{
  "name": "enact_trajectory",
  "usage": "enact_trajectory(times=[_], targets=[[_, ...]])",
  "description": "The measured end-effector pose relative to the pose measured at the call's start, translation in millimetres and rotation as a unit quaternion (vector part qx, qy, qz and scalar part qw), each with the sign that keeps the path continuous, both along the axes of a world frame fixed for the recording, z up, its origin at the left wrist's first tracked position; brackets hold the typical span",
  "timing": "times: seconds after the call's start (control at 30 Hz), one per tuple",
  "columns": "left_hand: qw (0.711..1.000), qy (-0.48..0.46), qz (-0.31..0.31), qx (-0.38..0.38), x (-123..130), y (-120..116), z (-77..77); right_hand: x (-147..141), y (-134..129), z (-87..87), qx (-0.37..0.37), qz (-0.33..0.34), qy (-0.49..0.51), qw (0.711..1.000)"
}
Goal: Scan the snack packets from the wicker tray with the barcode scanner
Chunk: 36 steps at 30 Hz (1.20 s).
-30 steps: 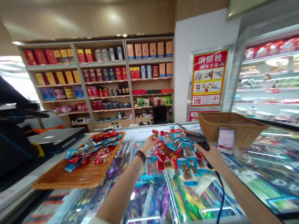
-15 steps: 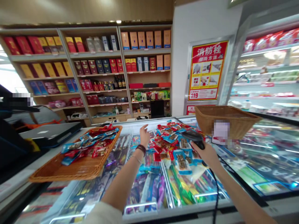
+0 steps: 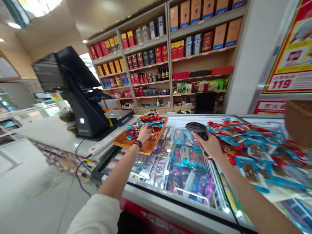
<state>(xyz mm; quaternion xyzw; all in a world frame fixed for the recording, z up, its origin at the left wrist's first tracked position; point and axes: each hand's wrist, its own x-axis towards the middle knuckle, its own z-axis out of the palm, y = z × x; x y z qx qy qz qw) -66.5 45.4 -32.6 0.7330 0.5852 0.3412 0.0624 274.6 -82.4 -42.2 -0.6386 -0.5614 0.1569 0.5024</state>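
Note:
My right hand [image 3: 210, 144] is wrapped around the handle of a black barcode scanner [image 3: 197, 127], raised above the glass-topped freezer [image 3: 192, 203], its cord trailing down. My left hand [image 3: 145, 132] is over the wicker tray [image 3: 156, 149], touching the red and blue snack packets [image 3: 133, 127] in it. Its fingers are partly hidden among the packets, so whether it grips one cannot be told. To the right of the scanner, a large heap of similar snack packets [image 3: 259, 151] covers the freezer glass.
Behind the tray stand a black checkout terminal [image 3: 81, 104] and a flat grey device [image 3: 120, 116] on the white counter [image 3: 48, 125]. A brown wicker basket [image 3: 298, 118] is at the right edge. Shelves of boxed goods [image 3: 151, 58] line the back wall.
My left hand has moved left from beside the packet heap to the packets in the tray. My right hand still holds the scanner, now left of the heap. The view has turned left.

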Motion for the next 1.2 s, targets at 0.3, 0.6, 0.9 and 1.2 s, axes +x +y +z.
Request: enact_trajectory(times=[0.3, 0.6, 0.9, 1.2], targets=[[0.964, 0.249, -0.029, -0.086, -9, -20, -13.7, -67, 2, -16.2, -0.027, 0.064, -0.092, 0.993], [0.968, 0.226, 0.089, -0.060, -3, -40, 4.7, -74, -15, -16.4, -0.008, 0.070, -0.149, 0.986], [0.987, -0.151, 0.048, 0.004, 25, -53, 20.8, -66, -16, -16.5, 0.022, 0.082, -0.055, 0.995], [0.946, -0.309, -0.101, -0.004, 110, -58, -8.4, -53, -24, 5.4, 0.030, 0.108, 0.121, 0.986]])
